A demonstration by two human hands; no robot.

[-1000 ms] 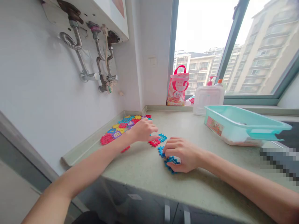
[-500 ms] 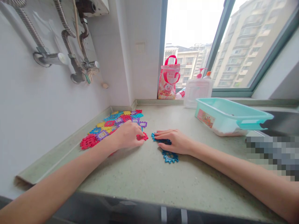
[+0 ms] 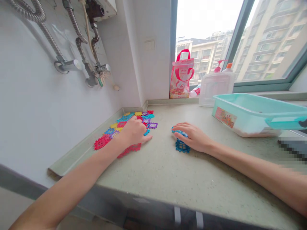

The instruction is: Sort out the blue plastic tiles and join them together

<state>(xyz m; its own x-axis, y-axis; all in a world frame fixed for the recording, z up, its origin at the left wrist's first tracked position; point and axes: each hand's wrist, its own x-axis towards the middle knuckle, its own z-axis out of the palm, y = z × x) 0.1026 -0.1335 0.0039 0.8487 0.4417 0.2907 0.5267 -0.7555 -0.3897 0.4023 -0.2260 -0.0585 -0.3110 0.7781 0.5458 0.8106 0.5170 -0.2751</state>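
My left hand (image 3: 134, 130) is over the right side of a spread of colourful plastic interlocking tiles (image 3: 102, 141). Its fingers are curled under, and its thumb points right above the counter. Whatever those fingers hold is hidden. Close below the wrist, a red tile (image 3: 135, 147) lies partly covered. My right hand (image 3: 193, 136) rests with stretched fingers and a separate thumb on blue tiles (image 3: 182, 146), which have notched edges and window cutouts. A purple tile (image 3: 153, 125) sits at the right edge of the spread.
A mint-green plastic tub (image 3: 249, 115) stands at the right of the pale green counter (image 3: 163, 179). Behind are a pink handled bag (image 3: 180, 80) and clear pump bottle (image 3: 212, 89) by the window. Pipes (image 3: 92, 67) run down the left wall.
The red tile that showed under my left thumb and fingers is no longer visible there; the thumb now points out. My right hand and the blue tiles have shifted slightly back. The view has turned left.
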